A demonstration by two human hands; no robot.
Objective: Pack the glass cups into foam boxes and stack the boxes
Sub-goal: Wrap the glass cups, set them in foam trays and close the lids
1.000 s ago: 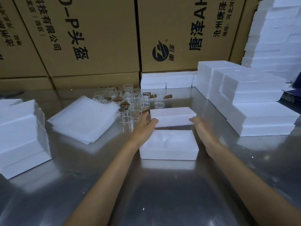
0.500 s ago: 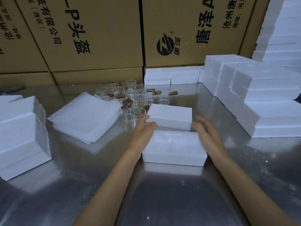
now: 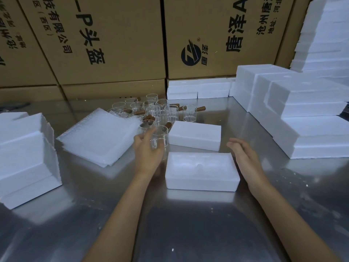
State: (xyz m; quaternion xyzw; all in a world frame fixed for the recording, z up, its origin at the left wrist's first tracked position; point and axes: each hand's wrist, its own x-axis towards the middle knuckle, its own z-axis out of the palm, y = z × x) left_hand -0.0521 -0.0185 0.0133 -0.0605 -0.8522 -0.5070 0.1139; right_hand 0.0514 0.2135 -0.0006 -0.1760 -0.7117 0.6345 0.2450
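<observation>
An open white foam box with a moulded hollow lies on the steel table in front of me. Its flat foam lid lies just behind it. My left hand is left of the box, and its fingers curl round a clear glass cup at the near edge of the cup cluster. Several more glass cups with brown wooden handles stand behind it. My right hand hovers at the box's right end, fingers relaxed and holding nothing.
A stack of white padded sheets lies left of the cups. Foam boxes are piled at the left, along the back and in steps at the right. Brown cartons wall off the table's far side.
My left hand has left the lid's left end, moved left to the cups and closed round one. My right hand has drawn back from the lid to the box's right end.
</observation>
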